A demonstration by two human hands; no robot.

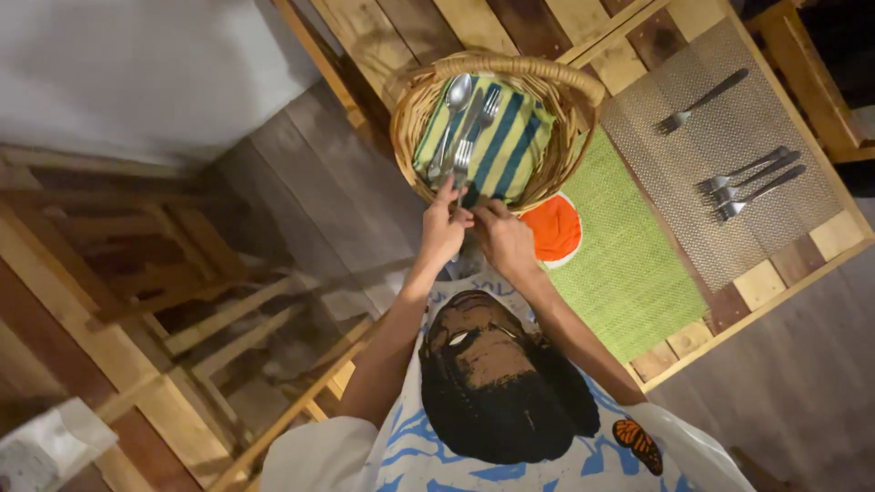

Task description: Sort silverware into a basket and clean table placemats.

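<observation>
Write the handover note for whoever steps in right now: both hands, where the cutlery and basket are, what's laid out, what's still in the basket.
Left hand: at the near rim of the wicker basket, fingertips at the handle ends of the cutlery inside; a firm grasp cannot be confirmed.
Right hand: beside it at the same rim, touching the striped cloth.
In the basket: a spoon and at least one fork lying on the cloth.
Laid out: four forks on the grey placemat, one fork apart, three forks side by side.
Green placemat holds no cutlery; an orange round piece lies at its edge.
Left: the basket's cutlery is not yet out.
</observation>
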